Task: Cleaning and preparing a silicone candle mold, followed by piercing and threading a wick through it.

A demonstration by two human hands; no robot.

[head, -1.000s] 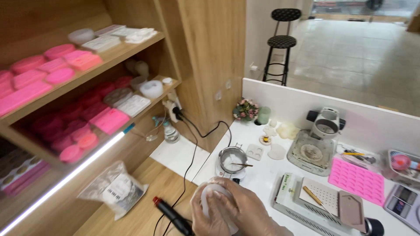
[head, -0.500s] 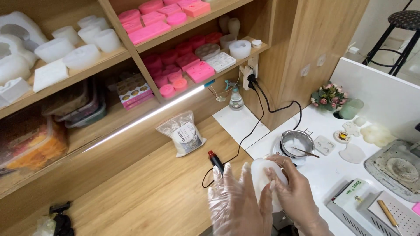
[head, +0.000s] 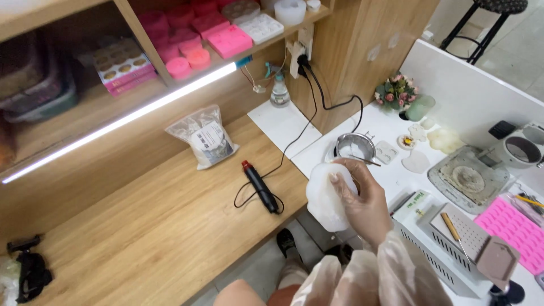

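- The right hand, in a thin clear glove, is curling around a white mould, fingers wrapping its far side, thumb pressing the face; it looks gripped that way to keep the soft lump steady in mid-air, just above the table edge
- The left hand is not showing; whether it is open or closed, I cannot tell
- Beyond the right hand, one small metal pot is sitting with a white mass inside; left of the hand, one black heat tool is lying on the wooden bench, corded to the wall socket; further left, one clear bag is leaning upright
- To the right, one pink mat is lying flat
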